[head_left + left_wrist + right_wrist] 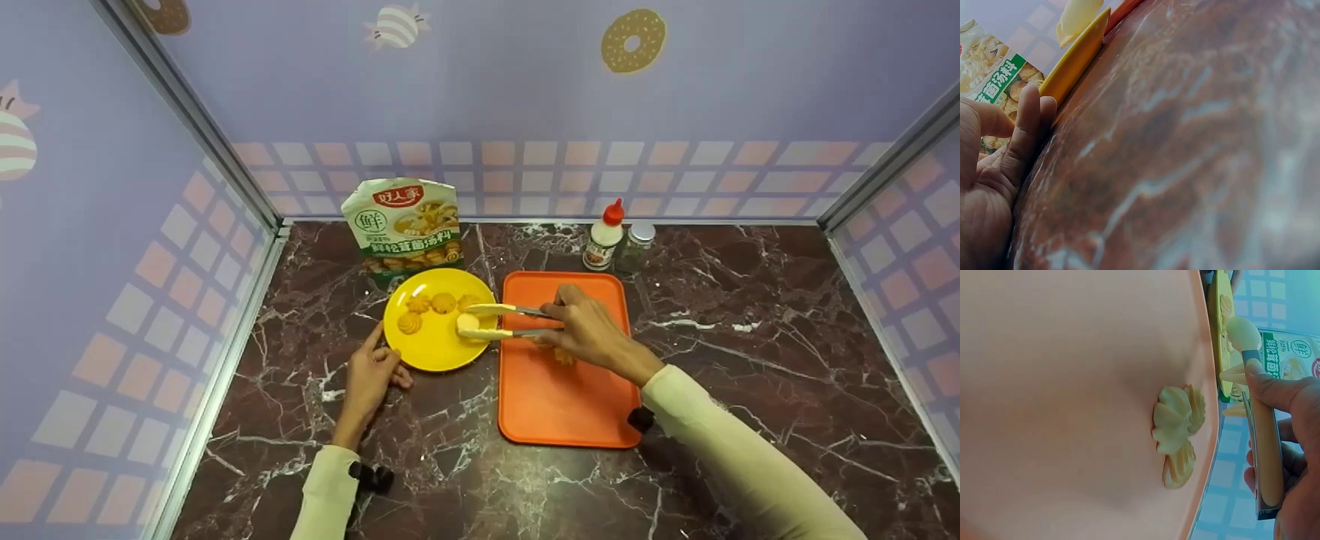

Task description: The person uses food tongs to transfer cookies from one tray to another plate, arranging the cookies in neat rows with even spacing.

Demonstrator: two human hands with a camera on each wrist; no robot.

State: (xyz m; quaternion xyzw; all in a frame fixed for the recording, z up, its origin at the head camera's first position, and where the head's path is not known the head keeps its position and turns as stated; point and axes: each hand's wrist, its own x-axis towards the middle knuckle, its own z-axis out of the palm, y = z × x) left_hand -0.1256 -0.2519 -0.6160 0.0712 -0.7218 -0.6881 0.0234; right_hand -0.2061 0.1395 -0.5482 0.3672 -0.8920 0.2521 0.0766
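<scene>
My right hand (589,326) grips a pair of tongs (1266,444) with pale, rounded tips. Those tips reach over the right side of a yellow plate (439,356), beside a few swirled, piped cookies (409,323). I cannot tell whether a cookie is between the tips. At the plate's lower left rim is my left hand (371,379), its fingertips (1047,104) right against the edge. Beneath the right hand, an orange tray (562,412) bears 3 ridged cookies (1172,419) near one side, mostly hidden by that hand in the head view.
Behind the plate stands a green and white food pouch (409,225). A red-capped squeeze bottle (602,244) and a small glass jar (636,247) with a silver lid stand behind the tray. Panel walls (525,97) enclose the dark marbled tabletop (750,337).
</scene>
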